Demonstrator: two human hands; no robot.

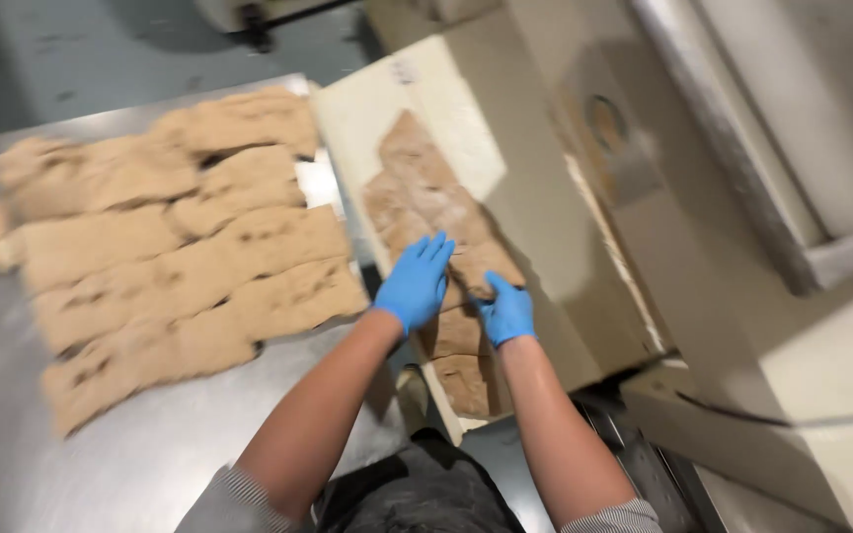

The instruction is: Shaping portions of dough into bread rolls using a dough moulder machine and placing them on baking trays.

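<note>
Both my hands wear blue gloves. My left hand (pixel 414 283) lies flat with fingers spread on a strip of brown dough slabs (pixel 419 192) that runs along a cream conveyor belt (pixel 367 109). My right hand (pixel 506 311) is curled, its fingers gripping the edge of one dough slab (pixel 486 265) in that strip. More dough pieces of the strip (pixel 464 380) lie under and behind my wrists, near the belt's near end.
A steel table (pixel 150 464) on the left carries several large brown dough slabs (pixel 180 247) laid in rows. The cream machine housing (pixel 742 326) with a metal rail (pixel 723 128) fills the right. Grey floor (pixel 101 49) shows at the top.
</note>
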